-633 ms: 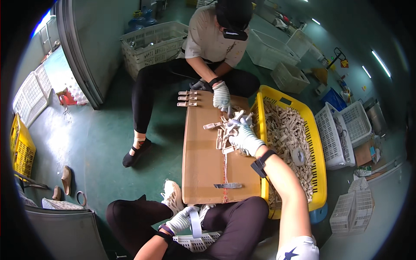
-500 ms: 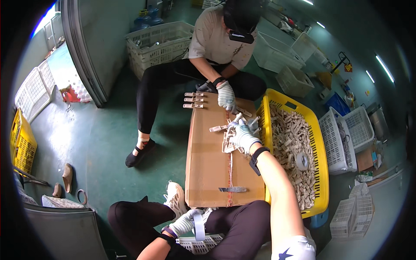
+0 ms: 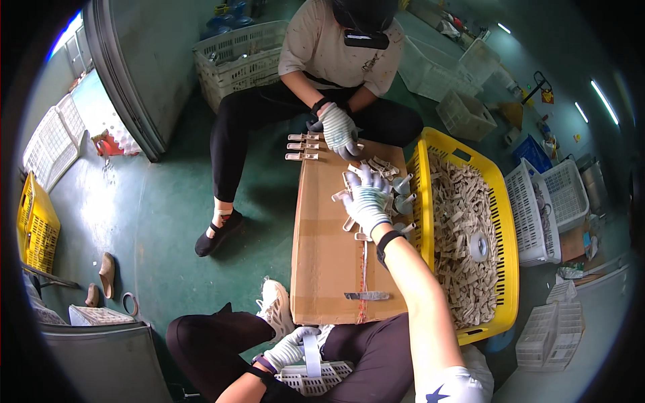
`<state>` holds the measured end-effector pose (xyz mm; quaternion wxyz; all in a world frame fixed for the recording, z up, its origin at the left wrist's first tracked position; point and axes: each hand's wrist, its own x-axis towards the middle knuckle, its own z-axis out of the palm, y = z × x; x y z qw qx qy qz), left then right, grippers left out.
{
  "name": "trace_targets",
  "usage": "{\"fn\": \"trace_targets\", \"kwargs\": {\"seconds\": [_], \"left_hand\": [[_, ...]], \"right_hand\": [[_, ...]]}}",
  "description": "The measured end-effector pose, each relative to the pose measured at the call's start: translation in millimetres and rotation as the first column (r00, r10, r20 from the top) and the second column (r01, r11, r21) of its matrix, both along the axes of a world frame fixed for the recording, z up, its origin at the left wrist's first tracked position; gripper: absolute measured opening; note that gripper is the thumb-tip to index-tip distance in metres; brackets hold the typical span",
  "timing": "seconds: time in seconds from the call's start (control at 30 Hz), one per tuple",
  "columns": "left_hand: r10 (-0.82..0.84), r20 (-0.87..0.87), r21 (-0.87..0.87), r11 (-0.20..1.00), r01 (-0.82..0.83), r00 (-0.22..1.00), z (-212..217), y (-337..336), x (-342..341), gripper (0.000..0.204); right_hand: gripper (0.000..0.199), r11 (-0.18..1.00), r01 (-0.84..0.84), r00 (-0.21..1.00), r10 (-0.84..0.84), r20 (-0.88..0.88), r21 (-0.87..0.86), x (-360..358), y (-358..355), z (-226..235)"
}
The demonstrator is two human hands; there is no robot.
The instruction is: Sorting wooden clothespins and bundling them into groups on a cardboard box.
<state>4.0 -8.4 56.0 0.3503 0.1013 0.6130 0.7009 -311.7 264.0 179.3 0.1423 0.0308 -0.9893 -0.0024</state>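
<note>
My gloved right hand (image 3: 369,203) reaches over a cardboard box (image 3: 326,262), fingers spread above a loose group of beige clothes pegs (image 3: 383,166). Whether a fingertip touches one is hard to see. In my lap, my gloved left hand (image 3: 290,349) is closed on a roll of light tape (image 3: 312,356). Across the box a co-worker's gloved hand (image 3: 338,129) hangs low over its far end, near the pegs. Three pegs (image 3: 302,146) sit in a row at the far left edge. A utility knife (image 3: 367,295) lies at the near end.
Right beside the box stands a yellow basket (image 3: 508,282) full of pegs, with a tape roll (image 3: 478,246) on top. Grey funnel-shaped pieces (image 3: 403,203) lie between my hand and the basket. The co-worker sits opposite, legs around the box. White crates (image 3: 537,228) stand farther right.
My right hand has gone from bunched around pegs to spread, and the pegs now lie looser. The co-worker's hand has drawn back left. My left hand keeps the tape roll, now turned.
</note>
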Motion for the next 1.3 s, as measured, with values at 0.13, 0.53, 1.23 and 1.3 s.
{"fn": "trace_targets", "kwargs": {"seconds": [0.13, 0.53, 1.23, 1.3], "left_hand": [[-0.005, -0.004, -0.002, 1.0, 0.005, 1.0, -3.8, 1.7, 3.2, 0.039], [0.08, 0.071, 0.036, 0.996, -0.082, 0.994, 0.8, 7.6, 3.8, 0.012], [0.167, 0.878, 0.081, 0.871, -0.485, 0.448, 38.2, 19.9, -9.7, 0.019], [0.195, 0.893, 0.045, 0.858, -0.512, 0.406, 36.8, 27.9, -9.6, 0.018]], "right_hand": [[0.042, 0.973, -0.198, 0.96, 0.168, 0.226, 0.118, 9.4, -9.9, -13.0], [0.046, 0.984, -0.114, 0.956, 0.071, -0.285, -0.14, 132.4, 112.5, 50.9], [0.097, 0.915, 0.402, 0.352, -0.177, 0.919, 0.022, 278.0, 237.7, -69.6], [0.095, 0.902, 0.415, 0.376, -0.289, 0.88, 0.119, 286.1, 245.1, -106.2]]}}
